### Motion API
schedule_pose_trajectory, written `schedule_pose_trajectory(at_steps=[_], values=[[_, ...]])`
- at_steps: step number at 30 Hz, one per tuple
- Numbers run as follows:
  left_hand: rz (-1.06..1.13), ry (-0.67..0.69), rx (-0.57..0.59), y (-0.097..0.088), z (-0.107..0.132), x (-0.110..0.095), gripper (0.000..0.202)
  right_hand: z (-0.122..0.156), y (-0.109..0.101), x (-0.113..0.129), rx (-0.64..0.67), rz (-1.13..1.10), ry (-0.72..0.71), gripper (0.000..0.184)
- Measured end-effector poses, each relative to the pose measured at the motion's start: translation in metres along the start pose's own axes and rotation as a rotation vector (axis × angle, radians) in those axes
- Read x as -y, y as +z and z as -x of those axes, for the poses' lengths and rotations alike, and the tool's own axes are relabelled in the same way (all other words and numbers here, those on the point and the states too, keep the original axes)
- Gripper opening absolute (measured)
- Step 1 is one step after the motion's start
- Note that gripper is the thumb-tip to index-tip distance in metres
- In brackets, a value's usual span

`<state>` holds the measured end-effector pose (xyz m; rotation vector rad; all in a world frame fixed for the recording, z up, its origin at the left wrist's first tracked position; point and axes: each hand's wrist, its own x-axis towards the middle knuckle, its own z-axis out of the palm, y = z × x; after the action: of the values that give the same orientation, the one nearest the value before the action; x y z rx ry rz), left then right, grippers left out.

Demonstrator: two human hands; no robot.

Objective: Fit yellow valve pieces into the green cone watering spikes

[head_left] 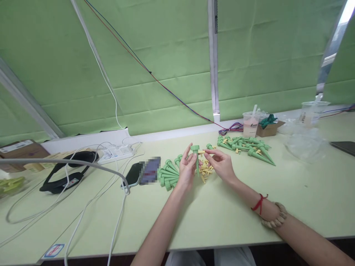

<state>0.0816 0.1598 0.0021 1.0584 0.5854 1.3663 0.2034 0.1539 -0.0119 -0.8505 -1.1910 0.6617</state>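
My left hand (pixel 188 170) is closed around a green plastic spike (pixel 195 148), held upright with its wide cap on top and its point down. Between the fingertips of my right hand (pixel 222 165) is a small yellow valve piece (pixel 202 152), which meets the spike's side just below the cap. Under and between my hands lies a heap of loose yellow valve pieces (pixel 205 169). Left of my left hand, several green spikes (pixel 169 173) are fanned out on the table. Beyond my right hand, a pile of green spikes (pixel 244 143) has yellow pieces among them.
Two phones (pixel 149 170) lie left of the fanned spikes. White cables (pixel 91 201) run over the table's left side, near a black strap (pixel 69 173) and a power strip (pixel 118 153). Drink cups (pixel 250 125), a small cardboard box (pixel 270 129) and clear plastic (pixel 305 146) stand back right.
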Motion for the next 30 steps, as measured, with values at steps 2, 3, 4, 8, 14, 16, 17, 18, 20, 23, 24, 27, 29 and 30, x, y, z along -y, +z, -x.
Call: schedule_pose_trajectory(at_steps=[2, 3, 4, 8, 14, 16, 17, 18, 20, 23, 24, 27, 29, 30], values=[[-0.007, 0.014, -0.003, 0.0, 0.0, 0.0, 0.072, 0.0, 0.0, -0.001, 0.006, 0.002, 0.009, 0.032], [-0.011, 0.02, -0.001, 0.0, 0.0, 0.0, 0.071, -0.001, -0.001, -0.002, 0.008, 0.005, 0.012, 0.032], [-0.016, 0.026, 0.002, -0.001, -0.001, 0.0, 0.069, -0.001, -0.001, -0.002, 0.01, 0.008, 0.013, 0.033], [-0.021, 0.016, 0.002, -0.004, -0.003, 0.003, 0.059, 0.0, -0.001, -0.003, 0.009, 0.013, 0.005, 0.032], [0.001, -0.151, -0.13, -0.007, -0.007, 0.015, 0.046, 0.003, 0.0, -0.004, 0.072, 0.049, -0.095, 0.022], [0.007, -0.167, -0.144, -0.008, -0.008, 0.02, 0.041, 0.004, 0.0, -0.003, 0.094, 0.05, -0.09, 0.022], [0.011, -0.168, -0.146, -0.009, -0.009, 0.022, 0.039, 0.005, 0.0, -0.003, 0.103, 0.048, -0.085, 0.022], [0.017, -0.168, -0.149, -0.009, -0.009, 0.024, 0.037, 0.005, 0.001, -0.002, 0.108, 0.045, -0.082, 0.022], [0.02, -0.168, -0.16, -0.01, -0.01, 0.027, 0.035, 0.005, 0.001, -0.002, 0.108, 0.04, -0.078, 0.023], [-0.002, -0.153, -0.138, -0.01, -0.01, 0.026, 0.039, 0.004, 0.001, -0.002, 0.113, 0.055, -0.078, 0.025], [-0.013, -0.141, -0.117, -0.01, -0.009, 0.024, 0.043, 0.003, 0.001, -0.003, 0.11, 0.069, -0.077, 0.027], [-0.046, -0.08, -0.062, -0.008, -0.007, 0.017, 0.057, -0.001, -0.002, -0.004, 0.069, 0.13, -0.057, 0.032], [-0.067, -0.029, -0.049, -0.006, -0.005, 0.013, 0.06, -0.004, -0.003, -0.006, 0.036, 0.16, -0.027, 0.033], [-0.077, -0.008, -0.043, -0.006, -0.005, 0.012, 0.06, -0.005, -0.004, -0.006, 0.033, 0.165, -0.002, 0.033]])
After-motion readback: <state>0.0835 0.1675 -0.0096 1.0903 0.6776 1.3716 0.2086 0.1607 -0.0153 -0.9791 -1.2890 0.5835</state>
